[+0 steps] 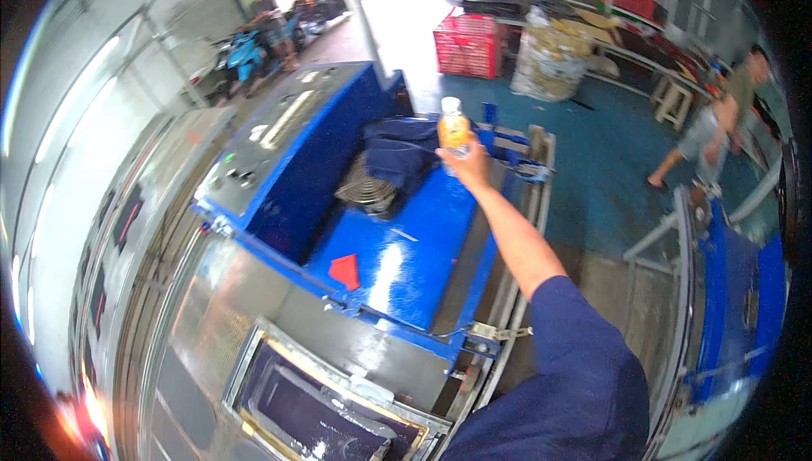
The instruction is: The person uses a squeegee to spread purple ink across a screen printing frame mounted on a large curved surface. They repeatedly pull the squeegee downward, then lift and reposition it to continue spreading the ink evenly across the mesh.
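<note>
My right hand [465, 161] is closed around a plastic bottle [453, 127] with a white cap and orange-yellow contents, held upright at the far end of my outstretched arm. The bottle is over a blue machine bed [414, 266], beside a dark navy cloth [402, 144] draped next to a round metal fan grille [365, 190]. A small red piece [344, 271] lies lower on the blue surface. My left hand is out of view.
A framed screen [330, 402] is at the bottom. Blue machinery [727, 292] and a person [723, 114] are on the right. Behind stand red crates [465, 46], a wrapped bundle [550, 59], a cluttered bench, motorbikes [245, 63] and another person [275, 25].
</note>
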Tool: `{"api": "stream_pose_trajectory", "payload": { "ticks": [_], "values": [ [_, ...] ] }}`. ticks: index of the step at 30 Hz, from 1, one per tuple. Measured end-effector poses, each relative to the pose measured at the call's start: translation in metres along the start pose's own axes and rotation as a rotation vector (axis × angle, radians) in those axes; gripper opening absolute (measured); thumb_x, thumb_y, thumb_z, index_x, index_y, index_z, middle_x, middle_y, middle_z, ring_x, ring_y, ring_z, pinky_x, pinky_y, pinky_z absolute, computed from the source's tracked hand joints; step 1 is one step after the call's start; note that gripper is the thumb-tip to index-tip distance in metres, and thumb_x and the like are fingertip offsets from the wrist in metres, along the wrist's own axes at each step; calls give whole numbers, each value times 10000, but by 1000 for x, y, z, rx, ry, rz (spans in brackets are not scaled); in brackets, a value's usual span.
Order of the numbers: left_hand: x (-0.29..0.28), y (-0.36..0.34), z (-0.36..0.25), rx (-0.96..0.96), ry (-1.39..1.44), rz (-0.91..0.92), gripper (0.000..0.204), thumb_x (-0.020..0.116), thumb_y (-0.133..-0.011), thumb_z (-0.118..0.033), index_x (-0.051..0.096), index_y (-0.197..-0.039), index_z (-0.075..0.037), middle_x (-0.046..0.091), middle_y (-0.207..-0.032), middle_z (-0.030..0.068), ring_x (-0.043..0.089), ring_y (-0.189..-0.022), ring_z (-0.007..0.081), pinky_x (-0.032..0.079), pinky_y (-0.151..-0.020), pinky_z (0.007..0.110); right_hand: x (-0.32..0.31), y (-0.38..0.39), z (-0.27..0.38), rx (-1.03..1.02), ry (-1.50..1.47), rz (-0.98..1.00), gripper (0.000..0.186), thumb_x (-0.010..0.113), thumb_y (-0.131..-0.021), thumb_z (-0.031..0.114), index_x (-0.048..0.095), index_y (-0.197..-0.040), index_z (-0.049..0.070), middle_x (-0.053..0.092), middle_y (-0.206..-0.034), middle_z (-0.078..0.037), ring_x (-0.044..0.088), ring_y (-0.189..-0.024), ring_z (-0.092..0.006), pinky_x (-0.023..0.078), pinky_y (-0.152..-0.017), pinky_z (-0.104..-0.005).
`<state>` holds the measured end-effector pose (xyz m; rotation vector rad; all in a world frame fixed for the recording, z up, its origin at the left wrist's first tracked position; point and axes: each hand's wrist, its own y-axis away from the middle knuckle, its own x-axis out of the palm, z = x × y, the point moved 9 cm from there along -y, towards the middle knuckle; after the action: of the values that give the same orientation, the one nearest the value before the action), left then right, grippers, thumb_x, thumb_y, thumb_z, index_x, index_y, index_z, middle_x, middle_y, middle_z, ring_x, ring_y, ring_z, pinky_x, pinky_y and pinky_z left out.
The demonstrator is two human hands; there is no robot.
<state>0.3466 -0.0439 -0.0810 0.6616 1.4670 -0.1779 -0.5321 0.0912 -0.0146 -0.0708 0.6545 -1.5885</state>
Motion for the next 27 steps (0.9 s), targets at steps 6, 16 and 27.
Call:
{"api": "stream_pose_trajectory", "payload": {
  "ticks": [6, 16, 27],
  "values": [
    [8, 1, 21, -23, 127, -135, 485, 935, -516, -174, 754, -965, -159, 721, -998, 57, 651, -1029, 299, 454, -961, 462, -28, 12, 37, -24, -95, 104, 533, 870, -795, 330, 642, -1192, 56, 716, -1068, -86, 687, -936, -216, 540, -861, -384],
    [-15, 28, 4, -19, 298, -183, 317, 731, -630, -21, 780, -927, -121, 732, -947, 56, 676, -956, 283, 488, -860, 427, 15, 180, 216, -190, -612, 989, 487, 746, -942, 128, 538, -1367, 13, 632, -1301, -85, 614, -1154, -165, 489, -1006, -324],
    [1, 36, 6, 14, 322, -395, 230, 708, -640, -33, 784, -828, -140, 689, -823, 39, 669, -842, 269, 490, -747, 443, 113, 517, 307, -462, 2, 1554, 736, 853, -748, 498, 638, -1273, 29, 735, -1081, -211, 714, -1029, -334, 548, -895, -419]
  ]
}}
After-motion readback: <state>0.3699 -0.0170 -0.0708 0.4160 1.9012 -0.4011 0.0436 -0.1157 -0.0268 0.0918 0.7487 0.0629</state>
